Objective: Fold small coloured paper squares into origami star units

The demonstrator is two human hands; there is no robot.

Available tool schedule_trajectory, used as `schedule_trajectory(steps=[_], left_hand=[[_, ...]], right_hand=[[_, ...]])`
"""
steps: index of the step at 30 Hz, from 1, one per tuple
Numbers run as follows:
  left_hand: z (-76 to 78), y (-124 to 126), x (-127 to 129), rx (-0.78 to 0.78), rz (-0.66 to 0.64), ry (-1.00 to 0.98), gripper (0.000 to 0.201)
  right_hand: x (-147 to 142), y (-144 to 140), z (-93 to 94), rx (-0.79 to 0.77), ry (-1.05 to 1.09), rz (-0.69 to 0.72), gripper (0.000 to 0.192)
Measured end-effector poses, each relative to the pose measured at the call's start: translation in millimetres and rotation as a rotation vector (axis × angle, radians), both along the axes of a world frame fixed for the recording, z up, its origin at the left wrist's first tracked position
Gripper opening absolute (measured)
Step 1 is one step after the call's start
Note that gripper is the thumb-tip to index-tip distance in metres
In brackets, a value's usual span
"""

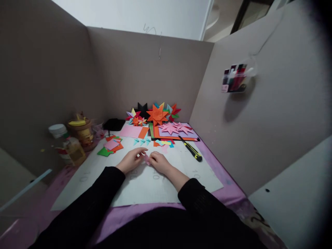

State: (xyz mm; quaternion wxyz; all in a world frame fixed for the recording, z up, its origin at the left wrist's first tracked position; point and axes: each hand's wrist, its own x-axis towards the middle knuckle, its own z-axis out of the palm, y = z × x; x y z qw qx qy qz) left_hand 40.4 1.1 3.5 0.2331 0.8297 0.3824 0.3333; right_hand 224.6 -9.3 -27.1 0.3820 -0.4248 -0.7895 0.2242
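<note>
Between my two hands, over the middle of the white mat, is a small folded piece of pink paper. My right hand pinches it from the right, with thumb and finger closed on its edge. My left hand curls around its left side, fingertips against the paper. Just beyond the hands lie several small light-blue folded paper pieces in a row. Loose coloured paper scraps rest behind my right hand.
A yellow-black utility knife lies at right. Coloured paper squares, a bottle and a pot stand left. Folded stars lean on the back wall; pink stars top a paper stack. Walls enclose three sides.
</note>
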Motion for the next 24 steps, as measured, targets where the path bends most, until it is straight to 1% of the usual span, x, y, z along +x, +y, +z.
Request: schedule_trajectory(steps=[3, 7, 10, 17, 20, 23, 24], left_hand=[[6.8, -4.3, -0.6, 0.015, -0.021, 0.023, 0.022], [9.9, -7.4, 2.8, -0.051, -0.016, -0.017, 0.021], [8.4, -7.7, 5.1, -0.107, -0.018, -0.056, 0.023], [7.3, -6.9, 5.5, -0.156, 0.06, -0.119, 0.023], [8.5, -6.1, 4.4, -0.169, 0.144, -0.146, 0.024], [9.1, -5.1, 3.6, -0.174, 0.215, -0.18, 0.026], [9.2, -4.9, 3.6, -0.187, 0.22, -0.196, 0.027]], right_hand=[[1.6, 0.7, -1.0, 0.016, 0.051, -0.003, 0.017], [4.3, 3.1, -0.7, 0.006, 0.153, -0.07, 0.013], [5.1, 3.2, 0.1, -0.026, 0.185, -0.081, 0.014], [3.5, -0.2, 1.5, -0.036, 0.197, -0.055, 0.015], [2.9, -2.4, 2.2, -0.041, 0.26, -0.045, 0.01], [1.8, -4.7, 2.6, -0.021, 0.338, -0.022, 0.038], [1.2, -5.3, 2.7, -0.008, 0.335, -0.012, 0.044]])
